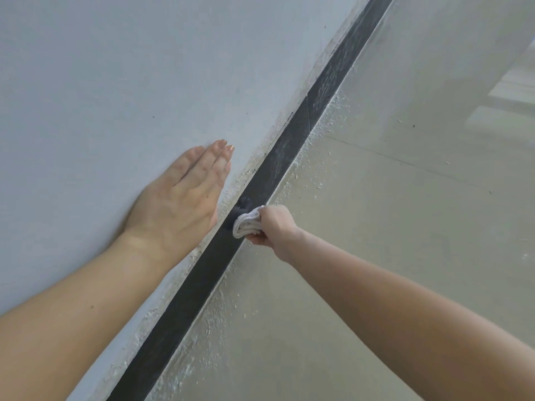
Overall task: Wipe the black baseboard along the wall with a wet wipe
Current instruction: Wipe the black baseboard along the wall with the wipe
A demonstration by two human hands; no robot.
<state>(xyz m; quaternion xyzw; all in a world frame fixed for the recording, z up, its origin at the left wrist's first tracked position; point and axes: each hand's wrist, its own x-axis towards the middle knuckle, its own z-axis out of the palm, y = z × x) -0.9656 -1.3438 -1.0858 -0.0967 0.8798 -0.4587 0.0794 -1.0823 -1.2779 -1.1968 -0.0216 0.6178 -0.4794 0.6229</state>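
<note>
The black baseboard (292, 140) runs diagonally from the bottom left to the top right, between the pale wall and the floor. Beyond my hands it looks grey with dust and white streaks; the stretch nearer me looks darker. My right hand (273, 228) is shut on a folded white wet wipe (246, 222), which presses against the baseboard's face. My left hand (181, 198) lies flat on the wall just above the baseboard, fingers together and straight, holding nothing.
The pale grey wall (115, 82) fills the left side. Glossy beige floor tiles (405, 227) fill the right, with white plaster specks (333, 111) along the baseboard's foot and a tile joint (405, 163) crossing the floor.
</note>
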